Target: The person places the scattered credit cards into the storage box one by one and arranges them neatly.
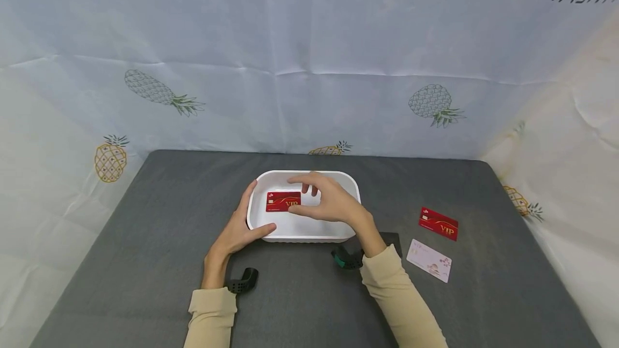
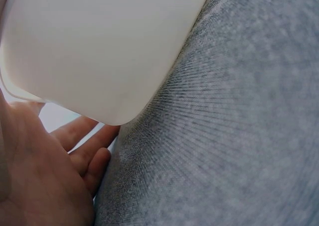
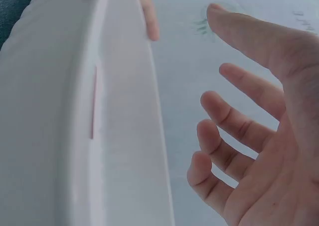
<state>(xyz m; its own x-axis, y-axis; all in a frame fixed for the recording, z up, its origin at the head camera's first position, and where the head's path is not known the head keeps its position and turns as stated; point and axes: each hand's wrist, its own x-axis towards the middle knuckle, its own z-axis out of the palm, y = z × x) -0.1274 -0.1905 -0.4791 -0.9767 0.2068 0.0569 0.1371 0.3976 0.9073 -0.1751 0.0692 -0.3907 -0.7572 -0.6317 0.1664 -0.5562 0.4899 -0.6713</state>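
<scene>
A white tray sits on the grey table with a red VIP card lying flat in its left half. My left hand holds the tray's left end, thumb at the front rim and fingers along the side; the left wrist view shows the palm beside the tray's wall. Above the tray hovers my right hand, thumb and fingers parted with nothing between them, its thumb tip over the card's right edge in the head view. In the right wrist view that hand's fingers are spread and bent, touching nothing.
Right of the tray, another red VIP card and a pale pink card lie on the grey table. A dark flat item is partly hidden by the right wrist. A pineapple-print curtain hangs behind the table.
</scene>
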